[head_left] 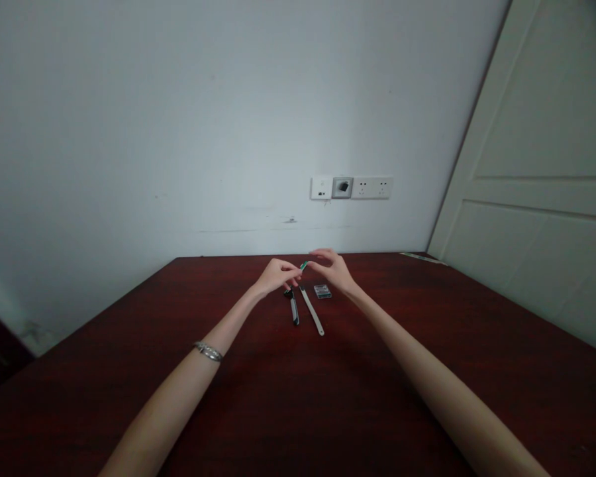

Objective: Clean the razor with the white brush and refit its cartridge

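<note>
A small flat green-and-white piece (304,265), too small to name, is pinched between the thumb and fingertips of my left hand (281,273). My right hand (334,269) is at its right side, fingers spread apart from the thumb; the thumb tip is close to the piece, and I cannot tell whether it touches. Below the hands lies a grey-and-black razor (295,310), its dark head partly under my left fingers. Beside it is a long, thin, pale handle (312,312) with a hole at its near end. A small clear plastic case (322,291) lies right of that.
Everything lies on a dark red wooden table (258,397). Behind its far edge stands a pale wall (238,132) with several socket plates (372,188). A white panelled door (536,165) rises along the right. A thin patterned strip (424,258) lies at the far right corner.
</note>
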Tool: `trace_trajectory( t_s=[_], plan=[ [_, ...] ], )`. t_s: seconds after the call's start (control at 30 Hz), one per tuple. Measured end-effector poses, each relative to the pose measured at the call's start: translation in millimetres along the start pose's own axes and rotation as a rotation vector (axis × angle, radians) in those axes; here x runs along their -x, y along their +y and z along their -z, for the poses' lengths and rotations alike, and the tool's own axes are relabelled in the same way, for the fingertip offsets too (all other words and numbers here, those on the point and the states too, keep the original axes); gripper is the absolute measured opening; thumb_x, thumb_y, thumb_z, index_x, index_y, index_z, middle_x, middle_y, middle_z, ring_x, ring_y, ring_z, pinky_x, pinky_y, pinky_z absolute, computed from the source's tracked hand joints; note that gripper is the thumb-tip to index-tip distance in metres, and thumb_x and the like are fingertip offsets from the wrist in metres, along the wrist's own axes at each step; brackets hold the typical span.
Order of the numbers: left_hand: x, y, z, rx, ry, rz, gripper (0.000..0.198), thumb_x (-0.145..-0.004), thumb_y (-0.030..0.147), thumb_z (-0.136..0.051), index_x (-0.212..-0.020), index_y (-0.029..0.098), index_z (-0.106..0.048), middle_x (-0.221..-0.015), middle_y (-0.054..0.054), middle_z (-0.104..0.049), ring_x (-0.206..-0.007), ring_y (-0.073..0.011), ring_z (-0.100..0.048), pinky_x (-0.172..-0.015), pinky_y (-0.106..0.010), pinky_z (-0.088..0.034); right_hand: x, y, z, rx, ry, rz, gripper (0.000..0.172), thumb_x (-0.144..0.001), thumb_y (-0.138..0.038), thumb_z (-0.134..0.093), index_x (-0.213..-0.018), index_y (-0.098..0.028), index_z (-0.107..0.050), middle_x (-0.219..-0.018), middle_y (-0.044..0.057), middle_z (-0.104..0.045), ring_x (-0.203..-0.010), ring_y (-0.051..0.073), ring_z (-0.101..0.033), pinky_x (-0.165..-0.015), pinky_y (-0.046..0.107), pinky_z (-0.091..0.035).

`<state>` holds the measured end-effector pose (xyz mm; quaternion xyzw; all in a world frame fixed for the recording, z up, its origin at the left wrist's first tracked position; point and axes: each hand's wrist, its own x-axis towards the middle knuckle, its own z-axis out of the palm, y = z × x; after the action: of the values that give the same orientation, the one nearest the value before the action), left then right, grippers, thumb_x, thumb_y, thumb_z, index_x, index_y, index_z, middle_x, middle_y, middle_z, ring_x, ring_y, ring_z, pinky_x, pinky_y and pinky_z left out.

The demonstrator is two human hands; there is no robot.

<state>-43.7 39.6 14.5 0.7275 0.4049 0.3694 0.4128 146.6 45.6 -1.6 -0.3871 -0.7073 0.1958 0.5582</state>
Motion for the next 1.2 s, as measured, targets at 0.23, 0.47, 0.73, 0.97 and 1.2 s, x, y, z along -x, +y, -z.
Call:
trace_trajectory(
  t_s=[0.23, 0.47, 0.73, 0.97, 1.2],
  plan=[
    [1.5, -1.5, 7.0, -0.071, -0.139, 0.013, 0.022, -0.073, 0.03, -0.064, -0.075, 0.009, -0.068, -0.07, -0.01, -0.068, -0.06, -0.0139, -0.063, -0.048, -0.021, -0.049, -1.2, -3.8, 24.0, 0.265, -0.237, 0.187, 0.027, -0.071, -0.035, -0.069, -0.096, -0.024, -0.07, -0.118, 0.009, -0.048, -0.107, 0.021, -0.047, -0.078, 0.032, -0.05],
    [2.2, -4.0, 8.3, -0.078, -0.189, 0.031, 0.021, -0.072, 0.03, -0.064, -0.076, 0.01, -0.068, -0.075, -0.011, -0.069, -0.064, -0.0159, -0.065, -0.048, -0.022, -0.049, -1.0, -7.8, 24.6, 0.367, -0.346, 0.28, 0.019, -0.076, -0.031, -0.065, -0.093, -0.024, -0.071, -0.112, 0.007, -0.05, -0.104, 0.02, -0.049, -0.085, 0.034, -0.046],
    [5.0, 0.5, 11.7, 0.052, -0.202, 0.065, 0.03, -0.07, 0.038, -0.067, -0.078, 0.009, -0.067, -0.079, -0.012, -0.068, -0.067, -0.016, -0.065, -0.052, -0.023, -0.05, -0.7, -13.5, 24.1, 0.403, -0.377, 0.304, 0.017, -0.078, -0.031, -0.062, -0.091, -0.024, -0.071, -0.108, 0.006, -0.054, -0.098, 0.018, -0.053, -0.085, 0.033, -0.044],
    [0.5, -9.4, 19.2, 0.1, -0.081, 0.123, 0.041, -0.07, 0.047, -0.066, -0.085, 0.009, -0.066, -0.085, -0.013, -0.068, -0.068, -0.0163, -0.065, -0.054, -0.025, -0.052, -4.0, 17.7, 43.3, 0.615, -0.446, 0.139, 0.018, -0.078, -0.033, -0.061, -0.089, -0.024, -0.072, -0.105, 0.006, -0.057, -0.094, 0.017, -0.055, -0.082, 0.028, -0.043],
    [-0.1, -18.0, 20.8, 0.094, -0.092, 0.151, 0.041, -0.069, 0.047, -0.066, -0.085, 0.009, -0.065, -0.085, -0.013, -0.068, -0.068, -0.0168, -0.065, -0.054, -0.025, -0.052, 3.3, 59.1, 52.8, 0.747, -0.574, 0.02, 0.018, -0.077, -0.034, -0.061, -0.087, -0.024, -0.072, -0.102, 0.005, -0.061, -0.095, 0.019, -0.056, -0.079, 0.025, -0.042]
  ],
)
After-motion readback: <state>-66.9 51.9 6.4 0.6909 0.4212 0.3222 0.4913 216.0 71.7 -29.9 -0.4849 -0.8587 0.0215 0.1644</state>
